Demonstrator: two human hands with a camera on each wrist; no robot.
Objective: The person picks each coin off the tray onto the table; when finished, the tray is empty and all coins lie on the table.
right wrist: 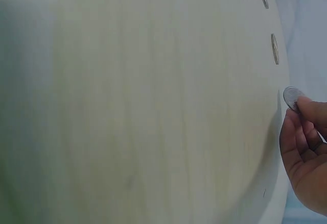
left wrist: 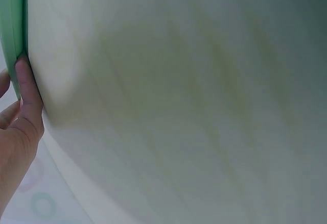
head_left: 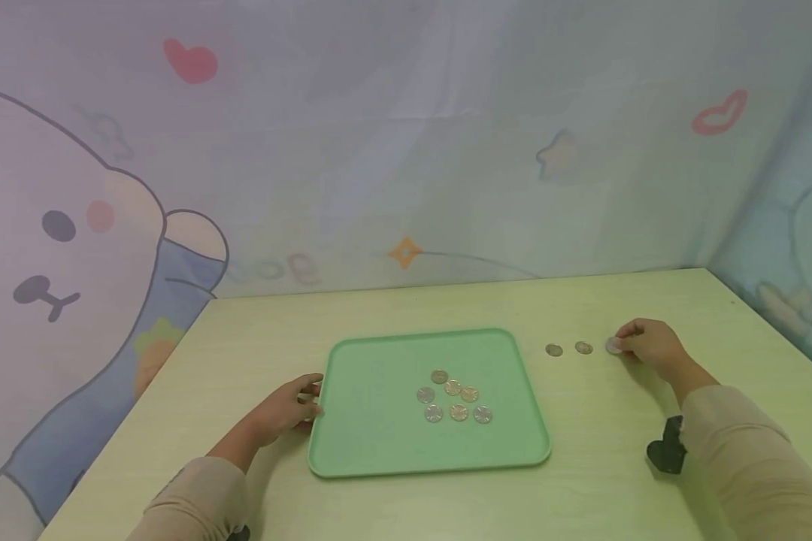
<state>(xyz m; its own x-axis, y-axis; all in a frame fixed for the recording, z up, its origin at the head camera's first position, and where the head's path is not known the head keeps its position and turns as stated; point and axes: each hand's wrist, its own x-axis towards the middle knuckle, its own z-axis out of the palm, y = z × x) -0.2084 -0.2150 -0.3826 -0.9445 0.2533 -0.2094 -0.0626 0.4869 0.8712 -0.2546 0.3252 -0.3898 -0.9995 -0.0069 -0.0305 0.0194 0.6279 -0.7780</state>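
Observation:
Between thumb and fingertips, my right hand (head_left: 652,346) pinches a silvery coin (right wrist: 292,97) at the far right of the table. In the right wrist view the coin is tilted up on its edge. Two more coins lie in a row to its left: a near coin (head_left: 584,348) and a farther coin (head_left: 554,350). At the left side of a light green tray (head_left: 372,443), the fingertips and thumb of my left hand (head_left: 286,409) touch the rim. Several loose coins (head_left: 459,412), some silvery and some golden, lie flat on the tray, right of its middle.
The pale wooden table (head_left: 446,511) ends at the back against a printed cloth (head_left: 406,150) with hearts and a bear. Another cloth wall (head_left: 785,218) stands along the right side. A dark strap piece (head_left: 668,448) hangs at my right sleeve.

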